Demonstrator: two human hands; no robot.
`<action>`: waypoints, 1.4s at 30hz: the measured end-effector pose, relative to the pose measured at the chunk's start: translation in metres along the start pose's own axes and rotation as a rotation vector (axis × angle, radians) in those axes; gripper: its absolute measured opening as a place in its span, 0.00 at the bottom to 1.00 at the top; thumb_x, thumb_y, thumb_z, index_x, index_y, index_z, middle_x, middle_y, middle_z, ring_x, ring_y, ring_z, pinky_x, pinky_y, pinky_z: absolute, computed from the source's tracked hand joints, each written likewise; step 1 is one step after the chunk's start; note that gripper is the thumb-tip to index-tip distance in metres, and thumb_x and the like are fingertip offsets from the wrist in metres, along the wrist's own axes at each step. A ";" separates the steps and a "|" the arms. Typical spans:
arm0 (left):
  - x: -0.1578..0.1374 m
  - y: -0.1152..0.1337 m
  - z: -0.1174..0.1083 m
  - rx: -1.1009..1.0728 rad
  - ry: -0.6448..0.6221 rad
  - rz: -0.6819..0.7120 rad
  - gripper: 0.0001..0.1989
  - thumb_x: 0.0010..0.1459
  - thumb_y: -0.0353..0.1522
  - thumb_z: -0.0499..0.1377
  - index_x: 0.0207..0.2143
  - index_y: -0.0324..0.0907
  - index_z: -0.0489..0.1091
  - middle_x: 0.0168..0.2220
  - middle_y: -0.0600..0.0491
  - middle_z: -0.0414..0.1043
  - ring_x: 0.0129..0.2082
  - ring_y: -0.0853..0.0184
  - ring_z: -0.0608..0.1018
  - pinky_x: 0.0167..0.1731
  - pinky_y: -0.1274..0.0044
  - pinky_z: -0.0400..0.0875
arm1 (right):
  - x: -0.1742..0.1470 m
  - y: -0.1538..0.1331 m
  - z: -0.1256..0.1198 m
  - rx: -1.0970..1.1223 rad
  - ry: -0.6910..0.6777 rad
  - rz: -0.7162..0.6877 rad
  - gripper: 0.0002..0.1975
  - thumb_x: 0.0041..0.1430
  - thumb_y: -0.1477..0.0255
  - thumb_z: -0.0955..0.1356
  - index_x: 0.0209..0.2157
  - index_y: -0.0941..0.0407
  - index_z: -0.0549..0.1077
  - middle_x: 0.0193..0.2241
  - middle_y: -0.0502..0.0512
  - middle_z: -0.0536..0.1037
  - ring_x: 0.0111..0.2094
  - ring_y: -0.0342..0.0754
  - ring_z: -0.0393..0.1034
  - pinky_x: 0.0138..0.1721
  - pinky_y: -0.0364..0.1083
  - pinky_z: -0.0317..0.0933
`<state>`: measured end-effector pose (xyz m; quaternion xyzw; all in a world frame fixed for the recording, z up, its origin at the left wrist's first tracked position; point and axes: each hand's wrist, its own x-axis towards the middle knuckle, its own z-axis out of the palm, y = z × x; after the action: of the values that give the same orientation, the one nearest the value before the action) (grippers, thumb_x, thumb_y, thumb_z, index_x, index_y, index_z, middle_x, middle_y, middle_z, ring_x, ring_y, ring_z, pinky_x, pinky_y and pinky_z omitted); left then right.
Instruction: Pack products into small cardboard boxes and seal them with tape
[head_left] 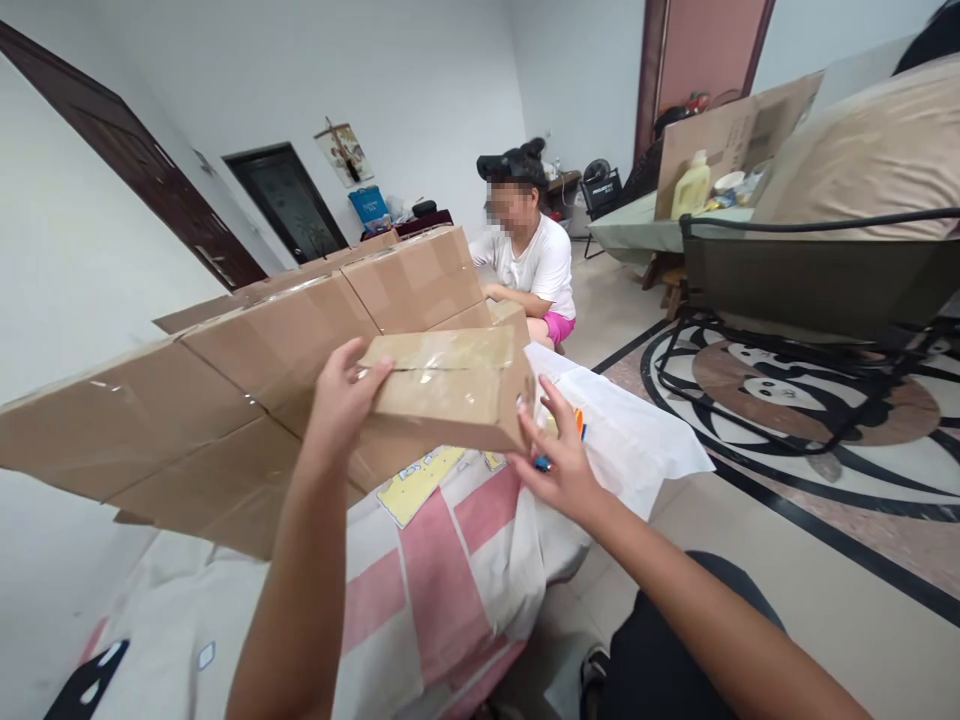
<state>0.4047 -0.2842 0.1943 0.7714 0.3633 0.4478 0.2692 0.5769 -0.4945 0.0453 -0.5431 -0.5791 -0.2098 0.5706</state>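
A small taped cardboard box is held between my two hands, slightly tilted. My left hand grips its left end, thumb on top. At the right end, my right hand touches the box with bent fingers, the thumb near its lower corner. Clear tape runs along the top seam and shines. Directly behind it stands a stack of larger taped cardboard boxes. Under the held box lie a yellow printed sheet and a pink-and-white checked cloth. Small orange and blue items, partly hidden, sit behind my right hand.
A person in a white shirt crouches beyond the stack. White sheeting hangs over the right edge of the covered surface. To the right are a dark-framed folding chair and a table with a pale yellow bottle.
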 end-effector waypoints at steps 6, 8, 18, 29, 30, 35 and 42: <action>0.037 0.036 0.140 -0.110 -0.222 0.151 0.36 0.62 0.43 0.61 0.67 0.39 0.54 0.66 0.39 0.60 0.63 0.58 0.69 0.60 0.70 0.65 | -0.013 0.069 -0.041 -0.072 0.182 0.226 0.27 0.65 0.68 0.68 0.65 0.51 0.66 0.68 0.63 0.62 0.68 0.57 0.58 0.67 0.61 0.54; 0.042 0.045 0.183 -0.033 -0.313 0.200 0.29 0.64 0.44 0.59 0.63 0.41 0.61 0.64 0.43 0.64 0.62 0.59 0.69 0.60 0.72 0.63 | -0.020 0.091 -0.054 -0.113 0.228 0.358 0.26 0.64 0.65 0.69 0.62 0.55 0.70 0.67 0.65 0.64 0.67 0.58 0.61 0.66 0.60 0.55; 0.046 0.037 0.304 0.219 -0.537 0.156 0.20 0.61 0.41 0.63 0.53 0.42 0.74 0.54 0.44 0.75 0.54 0.57 0.75 0.57 0.64 0.64 | -0.068 0.156 -0.047 -0.249 0.064 0.749 0.28 0.57 0.66 0.65 0.56 0.65 0.75 0.63 0.74 0.67 0.62 0.64 0.66 0.54 0.60 0.67; 0.003 0.003 0.249 0.246 -0.283 0.335 0.21 0.71 0.41 0.46 0.43 0.45 0.78 0.46 0.46 0.75 0.48 0.64 0.75 0.45 0.74 0.66 | -0.044 0.151 0.006 -0.516 -0.117 0.855 0.26 0.58 0.74 0.62 0.56 0.46 0.77 0.58 0.63 0.65 0.54 0.64 0.58 0.51 0.62 0.57; -0.013 -0.010 0.227 0.234 -0.250 0.339 0.21 0.71 0.42 0.46 0.42 0.46 0.78 0.44 0.47 0.75 0.47 0.65 0.75 0.44 0.75 0.66 | -0.041 0.155 0.009 -0.495 -0.151 0.842 0.26 0.59 0.74 0.62 0.56 0.44 0.77 0.57 0.62 0.65 0.53 0.63 0.58 0.51 0.61 0.57; -0.131 -0.120 0.076 0.254 -0.091 0.263 0.23 0.67 0.41 0.47 0.27 0.45 0.76 0.27 0.50 0.75 0.30 0.64 0.76 0.34 0.73 0.69 | -0.024 0.189 0.018 -0.393 -0.233 0.761 0.29 0.53 0.75 0.60 0.55 0.45 0.78 0.53 0.60 0.69 0.49 0.58 0.63 0.49 0.57 0.60; -0.310 -0.246 -0.155 0.552 0.302 -0.230 0.13 0.54 0.46 0.59 0.31 0.50 0.79 0.34 0.53 0.82 0.35 0.58 0.82 0.33 0.73 0.75 | -0.010 0.217 0.004 -0.255 -0.049 0.701 0.32 0.47 0.64 0.59 0.51 0.60 0.76 0.35 0.65 0.75 0.30 0.56 0.69 0.31 0.55 0.62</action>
<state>0.0855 -0.3732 -0.0711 0.6941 0.5913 0.4085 0.0418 0.7613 -0.4256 -0.0466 -0.7801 -0.3407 -0.0589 0.5214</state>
